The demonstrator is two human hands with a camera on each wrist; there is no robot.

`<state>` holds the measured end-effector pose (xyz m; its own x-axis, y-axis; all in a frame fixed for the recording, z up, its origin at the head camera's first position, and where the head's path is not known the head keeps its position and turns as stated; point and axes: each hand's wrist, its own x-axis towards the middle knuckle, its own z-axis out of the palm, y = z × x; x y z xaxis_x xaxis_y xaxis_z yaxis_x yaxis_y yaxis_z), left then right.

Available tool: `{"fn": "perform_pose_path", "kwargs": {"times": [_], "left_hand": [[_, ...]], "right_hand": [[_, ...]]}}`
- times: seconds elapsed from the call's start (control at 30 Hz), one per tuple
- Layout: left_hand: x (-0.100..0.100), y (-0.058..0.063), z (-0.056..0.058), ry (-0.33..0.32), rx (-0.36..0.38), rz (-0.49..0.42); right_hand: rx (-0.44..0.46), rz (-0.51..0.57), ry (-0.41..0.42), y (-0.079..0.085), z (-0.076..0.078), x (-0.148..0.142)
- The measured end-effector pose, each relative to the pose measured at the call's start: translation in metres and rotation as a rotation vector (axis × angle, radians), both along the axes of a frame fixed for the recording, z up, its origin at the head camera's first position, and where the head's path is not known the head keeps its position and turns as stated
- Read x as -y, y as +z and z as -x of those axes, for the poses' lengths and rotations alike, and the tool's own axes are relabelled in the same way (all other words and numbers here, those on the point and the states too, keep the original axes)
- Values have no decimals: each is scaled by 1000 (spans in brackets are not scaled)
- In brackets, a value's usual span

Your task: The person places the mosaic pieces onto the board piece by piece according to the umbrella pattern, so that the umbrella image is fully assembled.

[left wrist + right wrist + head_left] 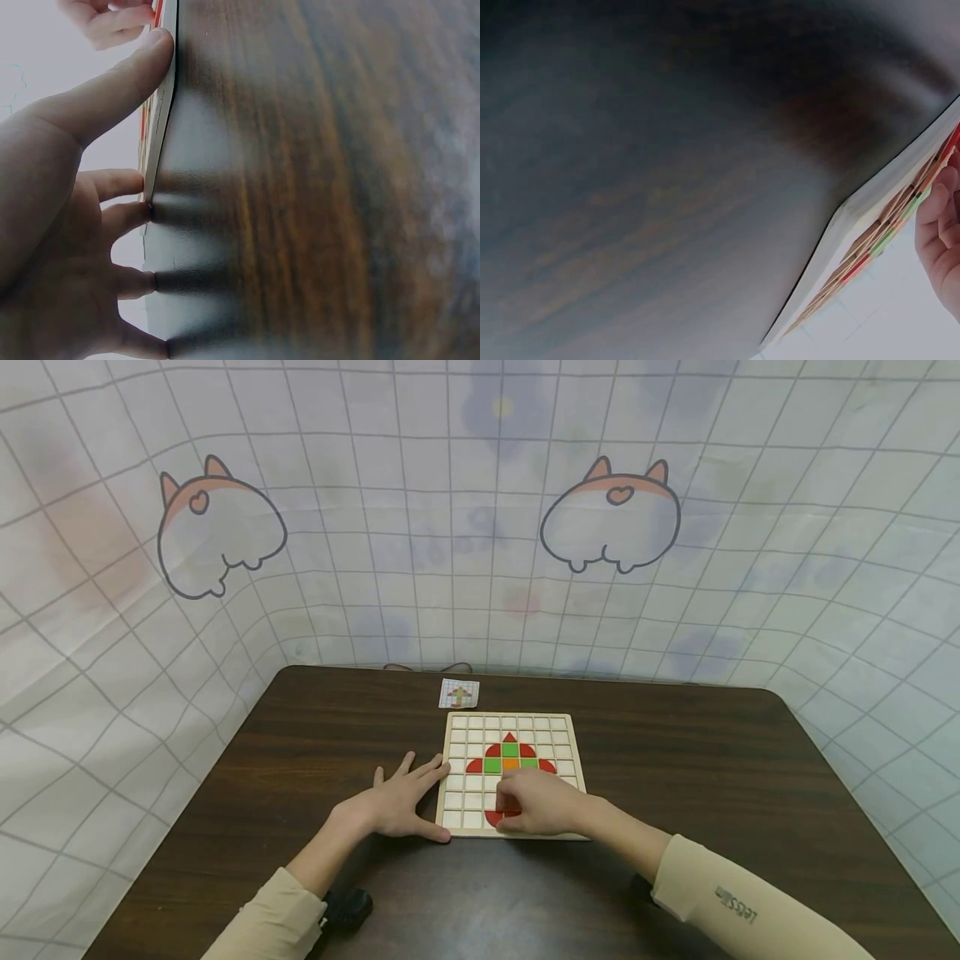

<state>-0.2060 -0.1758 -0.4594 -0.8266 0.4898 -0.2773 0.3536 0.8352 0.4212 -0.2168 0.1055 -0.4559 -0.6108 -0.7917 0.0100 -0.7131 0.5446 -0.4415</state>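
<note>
A wooden grid board (pixel 454 802) lies on the table with red, green and orange tiles set in its cells, forming a symmetrical figure. My left hand (pixel 393 797) is spread at the board's left edge, thumb at the near corner and fingertips along the side. Over the board's lower part, my right hand (pixel 543 802) curls its thumb and fingers round a red tile (pixel 492 818) in the bottom row. The hand covers the cells to the right of it. In the left wrist view, the thumb (pixel 124 86) presses against the board's edge.
A small printed card (pixel 459 693) showing a similar coloured figure lies behind the board on the dark wooden table (pixel 675 743). A grid-patterned curtain (pixel 480 568) stands around the table's back and sides. A black object (pixel 348 910) sits by the left sleeve.
</note>
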Motion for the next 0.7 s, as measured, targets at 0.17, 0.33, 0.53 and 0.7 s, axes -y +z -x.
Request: {"fn": "perform_pose_path", "kwargs": {"times": [0.17, 0.33, 0.53, 0.7], "left_hand": [[0, 0, 0, 2, -1, -10], [1, 0, 0, -10, 0, -23], [6, 3, 2, 1, 9, -65], [14, 7, 11, 69, -103, -122]], "right_hand": [[0, 6, -3, 0, -2, -2], [-15, 34, -4, 3, -1, -11], [-52, 121, -31, 8, 3, -37], [-8, 170, -131, 15, 9, -74]]}}
